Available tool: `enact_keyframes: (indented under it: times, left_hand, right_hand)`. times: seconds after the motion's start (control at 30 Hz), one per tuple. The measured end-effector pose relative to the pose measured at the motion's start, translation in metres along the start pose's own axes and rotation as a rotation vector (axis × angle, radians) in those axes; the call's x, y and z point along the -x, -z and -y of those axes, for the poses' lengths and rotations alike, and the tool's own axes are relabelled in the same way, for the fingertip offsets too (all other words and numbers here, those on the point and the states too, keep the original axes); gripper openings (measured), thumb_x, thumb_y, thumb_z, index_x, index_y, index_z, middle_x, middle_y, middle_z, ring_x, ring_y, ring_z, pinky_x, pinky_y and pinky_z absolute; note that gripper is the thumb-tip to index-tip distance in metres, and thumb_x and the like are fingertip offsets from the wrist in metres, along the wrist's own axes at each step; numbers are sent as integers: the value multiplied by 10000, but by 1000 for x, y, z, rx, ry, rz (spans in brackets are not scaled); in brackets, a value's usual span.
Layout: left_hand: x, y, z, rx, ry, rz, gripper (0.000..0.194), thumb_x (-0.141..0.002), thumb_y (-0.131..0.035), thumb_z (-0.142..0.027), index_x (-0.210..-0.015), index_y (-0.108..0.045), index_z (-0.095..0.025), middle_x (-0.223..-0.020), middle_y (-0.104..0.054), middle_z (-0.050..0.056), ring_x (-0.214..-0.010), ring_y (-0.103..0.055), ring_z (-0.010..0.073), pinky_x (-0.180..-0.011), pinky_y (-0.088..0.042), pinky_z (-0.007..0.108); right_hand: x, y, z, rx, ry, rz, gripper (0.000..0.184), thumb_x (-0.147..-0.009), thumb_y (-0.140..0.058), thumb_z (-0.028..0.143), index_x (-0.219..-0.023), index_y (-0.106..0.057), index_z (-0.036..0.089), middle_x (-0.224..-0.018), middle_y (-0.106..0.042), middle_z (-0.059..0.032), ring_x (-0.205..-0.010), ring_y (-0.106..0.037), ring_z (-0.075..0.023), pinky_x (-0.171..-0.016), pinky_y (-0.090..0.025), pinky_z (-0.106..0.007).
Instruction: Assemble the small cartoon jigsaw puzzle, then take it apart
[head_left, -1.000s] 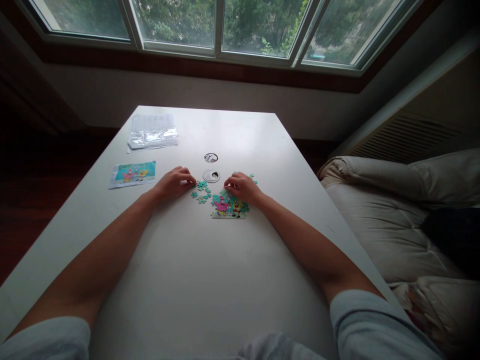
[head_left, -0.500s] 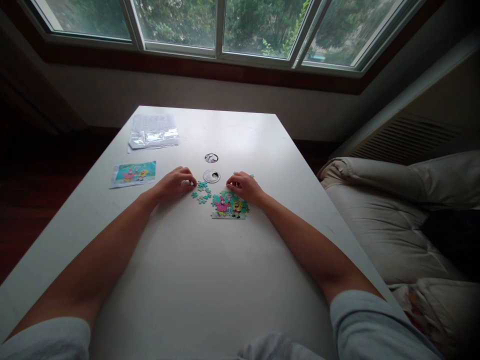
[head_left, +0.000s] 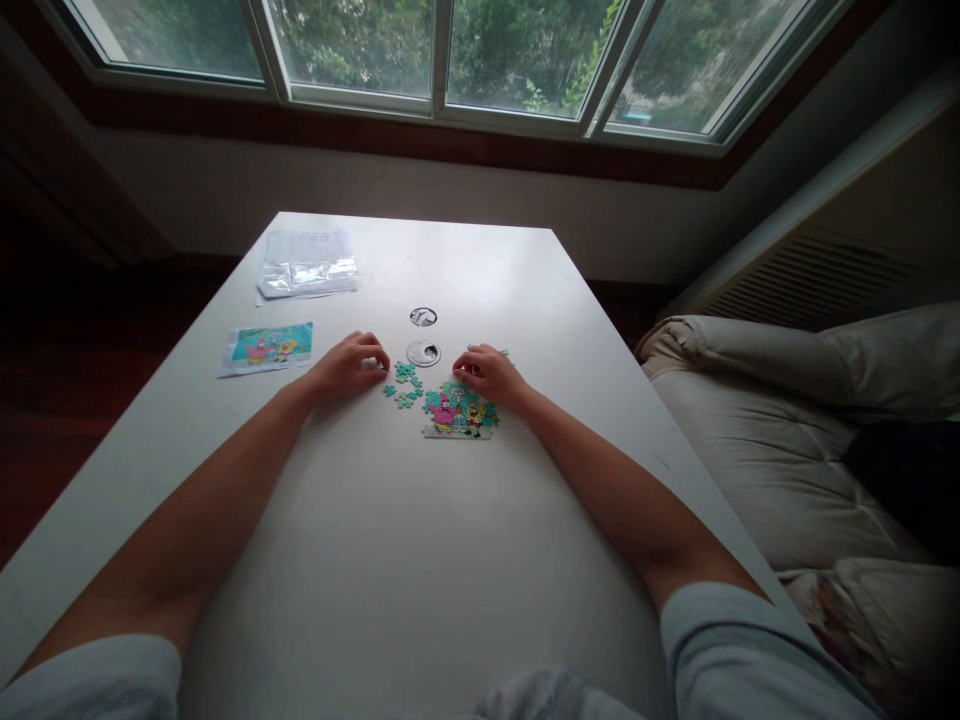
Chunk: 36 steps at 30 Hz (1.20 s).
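A partly joined jigsaw puzzle point(head_left: 459, 412) lies on the white table, with a pink starfish figure and a yellow square figure on turquoise. At its far edge, my right hand point(head_left: 491, 374) has its fingertips pinched together; whatever they hold is too small to make out. Some turquoise pieces peek out behind that hand. Loose puzzle pieces point(head_left: 405, 384) form a small cluster left of the joined part. Just left of this cluster rests my left hand point(head_left: 351, 364), fingers loosely curled with a gap between thumb and forefinger, and no piece visible in it.
To the left lies a printed picture sheet point(head_left: 271, 347) with the same figures. Behind it is a clear plastic bag point(head_left: 309, 268) with paper. Two round table fittings point(head_left: 424, 353) are set beyond the pieces. A beige sofa point(head_left: 765, 440) stands along the right side.
My left fingertips have drawn back slightly to the left from the loose pieces. My right hand and the puzzle look unchanged.
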<state>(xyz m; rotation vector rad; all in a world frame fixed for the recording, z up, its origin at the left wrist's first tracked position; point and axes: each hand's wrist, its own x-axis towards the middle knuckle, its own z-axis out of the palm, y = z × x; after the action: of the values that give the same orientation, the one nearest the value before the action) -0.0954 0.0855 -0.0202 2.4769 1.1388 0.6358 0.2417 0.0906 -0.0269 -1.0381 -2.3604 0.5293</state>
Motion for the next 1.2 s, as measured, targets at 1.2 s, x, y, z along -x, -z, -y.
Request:
enact_keyframes:
  times: [1.2]
  left_hand:
    - [-15,-47,-102,405,304,-378,160,-882,-665,-343,-955,-673,-201,-825,-730,11,-742,-669,158,-678,-502,267]
  right_hand:
    - [-4,-11,45,-760,-178,12,310,-805,-752,395,-997,-595,209,-765,-649,21,-653,-547,-116,-611,-430,-253]
